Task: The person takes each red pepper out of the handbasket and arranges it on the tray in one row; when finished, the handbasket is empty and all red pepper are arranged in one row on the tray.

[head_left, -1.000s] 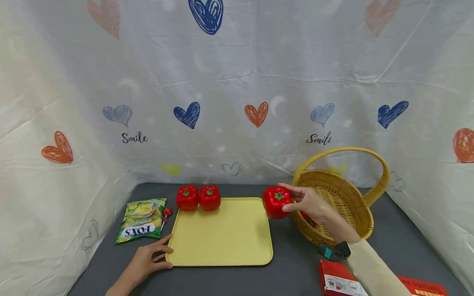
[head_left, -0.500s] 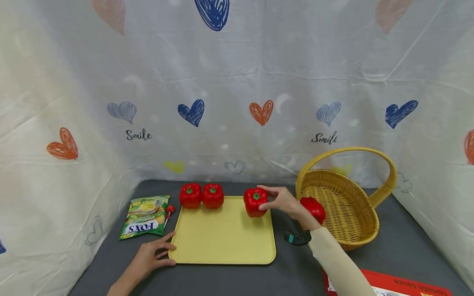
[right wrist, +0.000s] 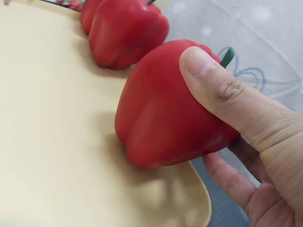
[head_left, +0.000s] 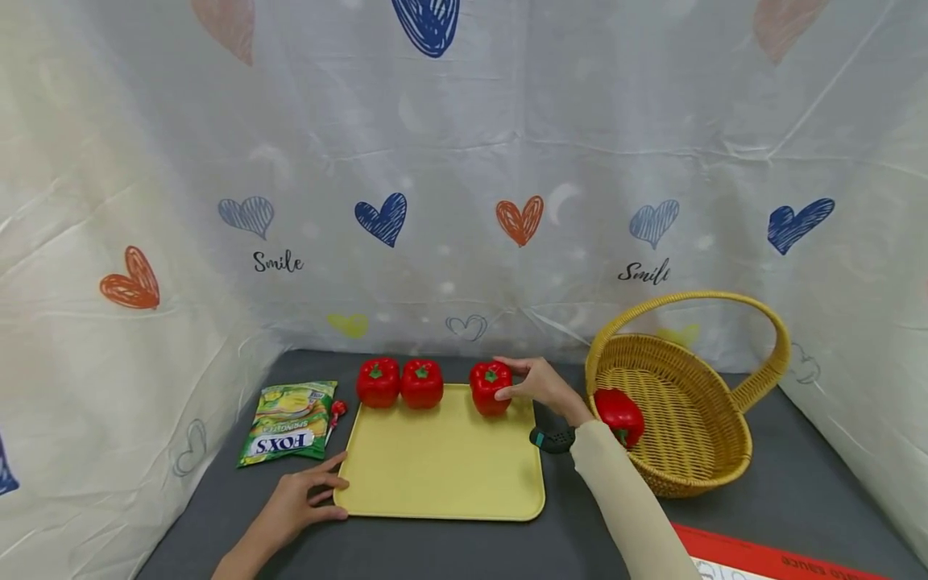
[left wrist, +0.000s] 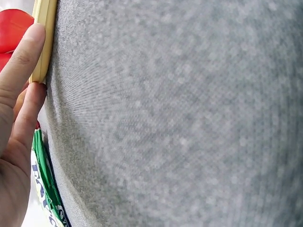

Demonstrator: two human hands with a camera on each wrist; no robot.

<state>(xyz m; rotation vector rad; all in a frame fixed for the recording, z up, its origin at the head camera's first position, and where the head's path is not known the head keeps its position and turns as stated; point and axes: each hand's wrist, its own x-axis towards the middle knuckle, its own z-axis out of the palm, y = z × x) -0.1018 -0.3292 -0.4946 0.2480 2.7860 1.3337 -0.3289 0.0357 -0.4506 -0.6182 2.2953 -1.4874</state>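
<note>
My right hand [head_left: 540, 383] holds a red bell pepper [right wrist: 161, 109] with a green stem over the back right of the yellow tray [head_left: 442, 475]. The thumb lies across its upper side in the right wrist view, and the pepper's base is close over the tray surface. Two more red bell peppers [head_left: 379, 383] sit side by side at the tray's back left. At the front left corner, my left hand [head_left: 293, 501] touches the tray's edge with extended fingers. The left wrist view shows its fingertips against the tray rim [left wrist: 45, 47].
A yellow wicker basket [head_left: 677, 419] with a tall handle stands at the right, holding a red bell pepper [head_left: 619, 416]. Left of the tray lie a green Fox's packet [head_left: 290, 423] and a red lollipop [head_left: 337, 409]. A red tomato sauce box [head_left: 754, 556] lies at the front right.
My right hand has carried the red bell pepper left, from beside the basket to over the tray. The left hand stays at the tray's corner. The head view has shifted slightly.
</note>
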